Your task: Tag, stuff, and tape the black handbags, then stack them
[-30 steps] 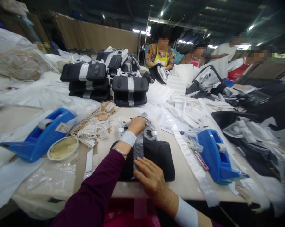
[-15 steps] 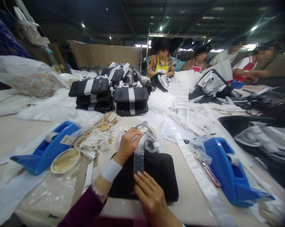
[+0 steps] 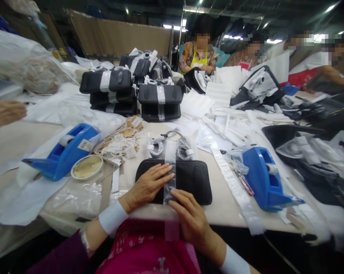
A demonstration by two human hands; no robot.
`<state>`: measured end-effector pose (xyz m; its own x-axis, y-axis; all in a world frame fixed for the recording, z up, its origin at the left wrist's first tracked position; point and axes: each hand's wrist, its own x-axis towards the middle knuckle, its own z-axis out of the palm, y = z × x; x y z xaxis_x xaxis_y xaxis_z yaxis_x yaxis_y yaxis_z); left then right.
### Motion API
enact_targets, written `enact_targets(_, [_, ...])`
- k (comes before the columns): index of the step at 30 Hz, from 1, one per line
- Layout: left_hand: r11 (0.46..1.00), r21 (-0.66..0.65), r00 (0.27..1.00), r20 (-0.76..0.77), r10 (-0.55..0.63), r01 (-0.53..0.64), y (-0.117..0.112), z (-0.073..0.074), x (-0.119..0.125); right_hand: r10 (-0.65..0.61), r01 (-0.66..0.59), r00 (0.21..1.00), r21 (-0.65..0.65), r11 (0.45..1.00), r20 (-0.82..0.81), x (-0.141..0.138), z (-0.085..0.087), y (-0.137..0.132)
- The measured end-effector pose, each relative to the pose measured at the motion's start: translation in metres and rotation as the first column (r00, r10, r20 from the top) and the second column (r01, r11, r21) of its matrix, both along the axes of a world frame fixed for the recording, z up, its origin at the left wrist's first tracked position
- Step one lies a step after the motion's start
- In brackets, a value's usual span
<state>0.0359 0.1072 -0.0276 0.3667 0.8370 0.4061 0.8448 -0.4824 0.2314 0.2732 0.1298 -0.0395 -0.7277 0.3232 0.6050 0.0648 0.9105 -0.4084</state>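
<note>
A black bag (image 3: 193, 180) lies flat at the table's near edge, its handles (image 3: 184, 149) wrapped in clear plastic and standing out at the far side. A clear plastic strip (image 3: 169, 182) runs over the bag's middle and hangs down past the front edge. Fingers together and stretched out, my left hand (image 3: 149, 185) lies flat on the bag's left half, its fingertips on the strip. My right hand (image 3: 193, 217) rests at the bag's front, extended fingertips touching the strip's lower part. Its thumb is hidden.
Blue tape dispensers stand left (image 3: 64, 150) and right (image 3: 264, 182). A tape roll (image 3: 87, 167), tags with strings (image 3: 120, 140) and pink-handled scissors (image 3: 244, 182) lie around. Strapped black bags (image 3: 160, 95) are stacked behind. Another person's hand (image 3: 6, 114) shows at far left; co-workers stand opposite.
My left hand has let go of the strip's upper end and come down flat onto it. My right hand has slid toward the bag's front edge. The view has tilted down.
</note>
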Motion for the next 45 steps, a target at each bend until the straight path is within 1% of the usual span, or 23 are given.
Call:
enact_targets(2, [1.0, 0.014, 1.0, -0.001, -0.006, 0.006, 0.0, -0.002, 0.0, -0.037, 0.037, 0.999, -0.005, 0.999, 0.04, 0.019, -0.005, -0.014])
enact_targets(4, [0.999, 0.032, 1.0, 0.001, -0.017, 0.016, 0.0, -0.004, 0.0, -0.073, 0.065, 0.987, 0.059, 0.996, 0.141, 0.032, -0.015, -0.027])
enact_targets(6, [0.999, 0.047, 1.0, 0.003, -0.019, 0.019, 0.0, -0.007, 0.0, -0.128, 0.099, 0.973, 0.152, 0.983, 0.193, 0.036, -0.027, -0.035])
enact_targets(8, [0.998, 0.055, 1.0, -0.008, -0.013, 0.014, 0.0, -0.009, 0.0, -0.175, 0.142, 0.972, 0.204, 0.969, 0.154, 0.031, -0.035, -0.036])
enact_targets(10, [0.998, 0.063, 1.0, -0.029, -0.007, 0.009, 0.0, -0.008, 0.0, -0.187, 0.172, 0.98, 0.183, 0.968, 0.071, 0.021, -0.037, -0.033])
enact_targets(12, [0.997, 0.072, 0.998, -0.059, -0.003, 0.008, -0.001, -0.006, 0.001, -0.167, 0.169, 0.986, 0.128, 0.977, -0.026, 0.01, -0.032, -0.031])
enact_targets(14, [0.998, 0.07, 0.995, -0.098, 0.002, 0.005, -0.001, -0.003, 0.003, -0.129, 0.138, 0.987, 0.088, 0.987, -0.098, 0.002, -0.023, -0.031])
enact_targets(17, [0.999, 0.043, 0.987, -0.161, 0.017, -0.01, -0.002, 0.001, 0.006, -0.085, 0.091, 0.99, 0.055, 0.994, -0.115, -0.002, -0.012, -0.037])
enact_targets(19, [0.999, 0.034, 0.981, -0.191, 0.025, -0.018, -0.001, 0.002, 0.007, -0.08, 0.084, 0.991, 0.039, 0.996, -0.107, -0.001, -0.01, -0.041])
enact_targets(26, [0.999, 0.003, 0.973, -0.227, 0.039, -0.039, 0.002, 0.002, 0.008, -0.053, 0.056, 0.99, 0.022, 0.998, -0.129, 0.002, -0.011, -0.048])
enact_targets(30, [0.998, -0.034, 0.976, -0.216, 0.039, -0.047, 0.003, 0.004, 0.009, -0.041, 0.04, 0.988, -0.01, 0.999, -0.151, 0.003, -0.012, -0.051])
enact_targets(34, [0.997, -0.066, 0.98, -0.197, 0.031, -0.045, 0.006, 0.005, 0.009, -0.045, 0.037, 0.985, -0.052, 0.998, -0.165, 0.006, -0.017, -0.053])
enact_targets(37, [0.996, -0.084, 0.984, -0.176, 0.026, -0.041, 0.008, 0.006, 0.009, -0.039, 0.026, 0.989, -0.086, 0.996, -0.144, 0.012, -0.021, -0.057])
enact_targets(39, [0.995, -0.088, 0.986, -0.167, 0.027, -0.042, 0.009, 0.007, 0.009, -0.032, 0.018, 0.991, -0.104, 0.994, -0.132, 0.015, -0.021, -0.06])
enact_targets(42, [0.995, -0.082, 0.987, -0.158, 0.036, -0.049, 0.008, 0.008, 0.01, -0.013, -0.005, 0.991, -0.134, 0.991, -0.137, 0.017, -0.01, -0.059])
enact_targets(45, [0.995, -0.079, 0.988, -0.152, 0.041, -0.053, 0.007, 0.01, 0.011, -0.021, -0.01, 0.984, -0.173, 0.985, -0.176, 0.01, 0.015, -0.044])
